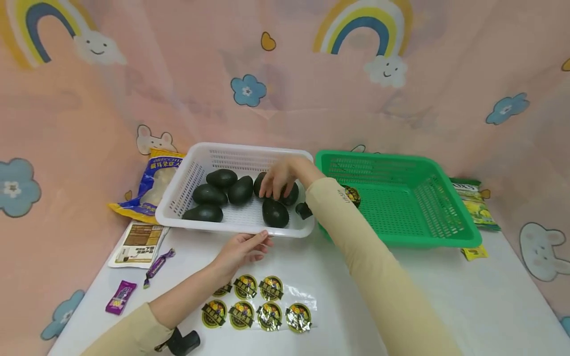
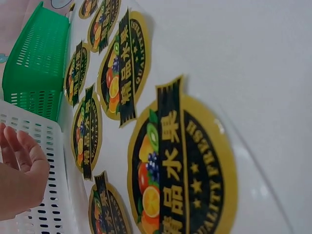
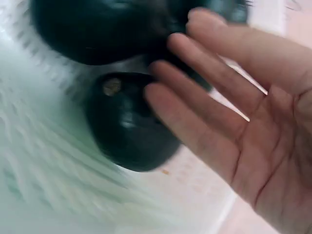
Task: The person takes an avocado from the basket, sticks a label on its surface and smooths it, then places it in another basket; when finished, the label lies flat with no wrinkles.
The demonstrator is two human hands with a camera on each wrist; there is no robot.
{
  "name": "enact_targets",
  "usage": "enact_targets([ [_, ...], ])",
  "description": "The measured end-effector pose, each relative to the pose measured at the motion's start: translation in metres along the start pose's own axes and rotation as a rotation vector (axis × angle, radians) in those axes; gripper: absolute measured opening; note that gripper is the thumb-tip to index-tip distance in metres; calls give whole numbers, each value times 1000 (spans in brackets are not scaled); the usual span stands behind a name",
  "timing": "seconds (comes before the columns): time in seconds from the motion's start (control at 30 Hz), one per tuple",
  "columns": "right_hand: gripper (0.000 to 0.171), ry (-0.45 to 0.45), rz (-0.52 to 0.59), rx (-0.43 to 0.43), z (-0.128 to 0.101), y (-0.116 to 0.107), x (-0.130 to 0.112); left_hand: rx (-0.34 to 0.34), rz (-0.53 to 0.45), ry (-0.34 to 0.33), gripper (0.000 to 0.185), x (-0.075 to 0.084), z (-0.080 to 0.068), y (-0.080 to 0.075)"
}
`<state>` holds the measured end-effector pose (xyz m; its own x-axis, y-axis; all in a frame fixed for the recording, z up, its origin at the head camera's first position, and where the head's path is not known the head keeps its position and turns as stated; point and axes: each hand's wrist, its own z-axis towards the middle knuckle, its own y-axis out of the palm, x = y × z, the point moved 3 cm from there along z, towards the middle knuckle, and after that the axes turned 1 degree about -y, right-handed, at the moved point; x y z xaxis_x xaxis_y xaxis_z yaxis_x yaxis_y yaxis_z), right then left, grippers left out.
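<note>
**Right hand over the avocados, left hand at the basket rim**

Where the bench (image 1: 445,296) carries two baskets side by side, the white basket (image 1: 249,228) stands to the person's left and the green basket (image 1: 445,242) to the right, their near corners just beside each other. The white basket holds the dark avocados, lying loose on its floor; the green one holds a single stickered fruit (image 1: 353,195) near its left wall. The avocado (image 1: 291,197) under the right hand (image 1: 279,178) lies in the right half of the white basket, ahead of the person and left of the green basket. Its long axis cannot be told, since the fingers cover most of it. The right hand is much the nearer: it reaches across from the right, fingers spread and only slightly bent, tips on or just above the fruit. The right wrist view shows the palm open, fingers (image 3: 195,112) extended, nothing gripped, with an avocado just beyond the tips. The left hand (image 1: 242,249) rests at the near rim of the white basket, fingers relaxed, touching the rim and holding nothing. A sticker sheet (image 1: 262,301) lies on the bench just behind that hand, between the two forearms.
</note>
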<state>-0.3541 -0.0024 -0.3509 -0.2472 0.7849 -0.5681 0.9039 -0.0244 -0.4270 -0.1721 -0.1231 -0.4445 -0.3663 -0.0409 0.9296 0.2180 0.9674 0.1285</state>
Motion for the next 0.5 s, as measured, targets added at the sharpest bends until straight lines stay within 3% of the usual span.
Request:
enact_targets([
  [0.1, 64, 54, -21, -58, 11, 9, 7, -15, 7, 4, 40, 0, -1, 2],
  [0.27, 78, 58, -28, -136, 21, 20, 12, -16, 16, 2, 37, 1, 0, 2],
  [0.5, 70, 77, 67, -184, 31, 29, 18, -11, 17, 1, 40, -2, 2, 0],
])
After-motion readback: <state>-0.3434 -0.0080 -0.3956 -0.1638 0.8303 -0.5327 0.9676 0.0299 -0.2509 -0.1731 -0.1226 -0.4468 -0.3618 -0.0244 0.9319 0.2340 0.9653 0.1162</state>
